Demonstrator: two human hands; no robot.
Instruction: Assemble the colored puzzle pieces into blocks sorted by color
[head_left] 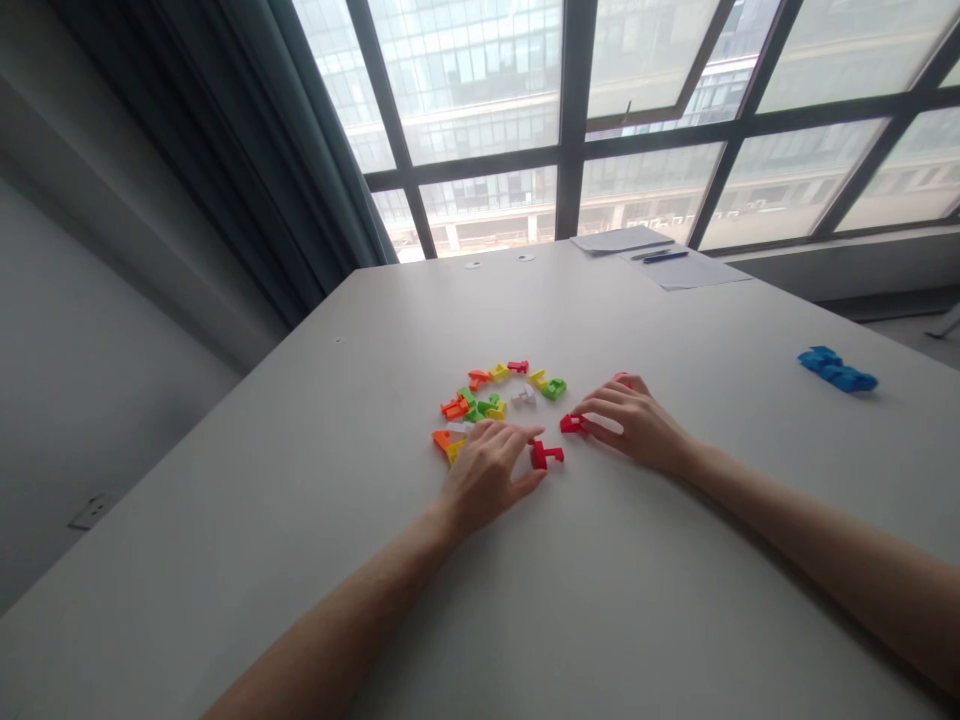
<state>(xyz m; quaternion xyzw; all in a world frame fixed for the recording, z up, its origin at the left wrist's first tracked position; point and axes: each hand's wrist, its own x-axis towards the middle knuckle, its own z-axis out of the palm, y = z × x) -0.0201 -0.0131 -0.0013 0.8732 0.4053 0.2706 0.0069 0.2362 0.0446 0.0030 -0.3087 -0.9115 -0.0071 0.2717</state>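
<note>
Several small plastic pieces in red, orange, yellow, green and white [495,395] lie scattered in a rough ring on the grey table [600,600]. My left hand [487,475] rests palm down at the near side of the ring, its fingertips touching a red piece [545,455]. My right hand [637,420] lies to the right, fingers spread over another red piece [571,424], with a bit of red [621,378] showing behind its knuckles. Whether either piece is gripped is unclear.
A blue plastic object [836,368] sits far right on the table. Sheets of paper [660,255] with a pen [664,257] lie at the far edge below the window. Two round cable holes [499,261] are at the back. A curtain hangs at left.
</note>
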